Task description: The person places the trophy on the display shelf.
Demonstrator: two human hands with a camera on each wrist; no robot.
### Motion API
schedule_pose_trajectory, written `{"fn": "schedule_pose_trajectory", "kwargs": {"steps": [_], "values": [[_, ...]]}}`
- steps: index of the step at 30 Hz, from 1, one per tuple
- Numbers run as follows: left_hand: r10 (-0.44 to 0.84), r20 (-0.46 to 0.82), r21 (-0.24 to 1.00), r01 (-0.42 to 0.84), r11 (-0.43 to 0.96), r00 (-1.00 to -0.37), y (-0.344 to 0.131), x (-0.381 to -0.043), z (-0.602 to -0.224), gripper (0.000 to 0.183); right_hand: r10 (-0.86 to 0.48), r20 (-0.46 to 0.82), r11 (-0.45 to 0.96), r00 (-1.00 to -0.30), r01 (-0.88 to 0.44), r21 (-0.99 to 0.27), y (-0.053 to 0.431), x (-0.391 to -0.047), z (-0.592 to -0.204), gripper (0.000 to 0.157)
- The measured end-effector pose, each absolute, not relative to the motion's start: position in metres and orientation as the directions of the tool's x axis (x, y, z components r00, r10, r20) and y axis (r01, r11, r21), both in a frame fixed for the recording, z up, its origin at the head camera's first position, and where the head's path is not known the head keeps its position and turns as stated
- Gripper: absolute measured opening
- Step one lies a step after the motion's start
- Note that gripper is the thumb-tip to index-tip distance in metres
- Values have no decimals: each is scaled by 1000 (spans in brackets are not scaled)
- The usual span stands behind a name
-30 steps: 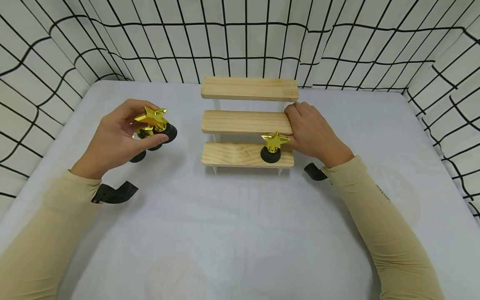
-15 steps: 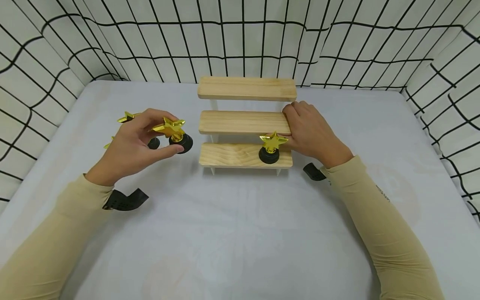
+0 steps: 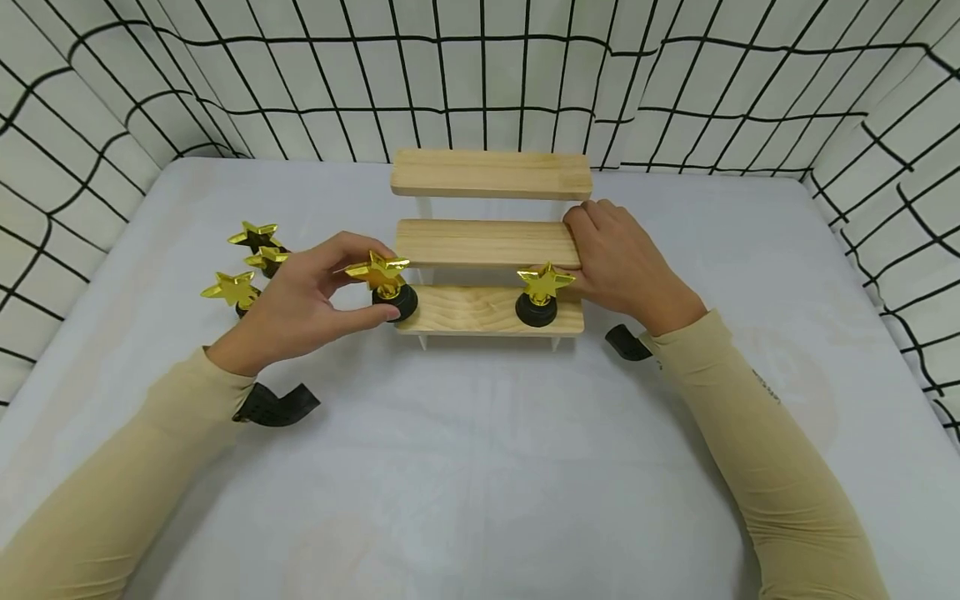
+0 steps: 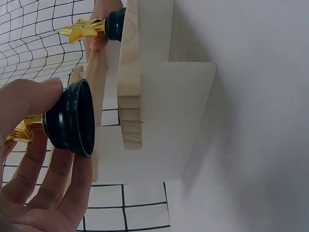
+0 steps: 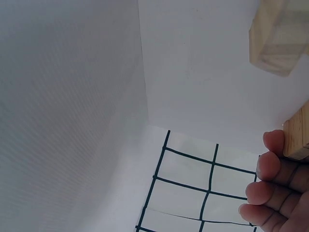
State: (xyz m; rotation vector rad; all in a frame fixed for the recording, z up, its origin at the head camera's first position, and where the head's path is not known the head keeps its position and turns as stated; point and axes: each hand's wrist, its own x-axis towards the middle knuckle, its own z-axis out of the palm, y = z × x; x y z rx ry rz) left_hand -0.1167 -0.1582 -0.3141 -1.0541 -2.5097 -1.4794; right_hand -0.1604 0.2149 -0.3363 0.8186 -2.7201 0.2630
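In the head view, a small star trophy (image 3: 395, 302) with a gold star and round black base is pinched between thumb and fingers of my left hand (image 3: 307, 296). It is at the left end of the bottom step of a three-step wooden display shelf (image 3: 472, 310). The left wrist view shows the trophy's base (image 4: 72, 118) raised off the step's board (image 4: 130, 106), with a gap between. Another star trophy (image 3: 536, 311) stands upright on the right part of that step. My right hand (image 3: 618, 267) grips the right end of the middle step (image 3: 487, 243); its thumb is mostly hidden.
Several more star trophies (image 3: 234, 290) stand on the white tabletop at the left, partly behind my left hand. The upper step (image 3: 491, 175) is at the back, near a black wire grid (image 3: 483, 108) that lines the far side and both flanks.
My left hand has carried the trophy rightward and slightly nearer, from the group at the left to the bottom step's left end. My right hand stays on the middle step.
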Motion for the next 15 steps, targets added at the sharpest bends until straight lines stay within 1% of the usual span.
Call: {"fn": "schedule_pose_trajectory", "kwargs": {"steps": [6, 15], "values": [[545, 333, 775, 553, 307, -770, -150, -117, -321, 56, -507, 314, 824, -803, -558, -98, 214, -160, -336, 71], [565, 313, 816, 521, 251, -764, -136, -117, -330, 58, -503, 311, 826, -806, -554, -99, 214, -160, -335, 71]]}}
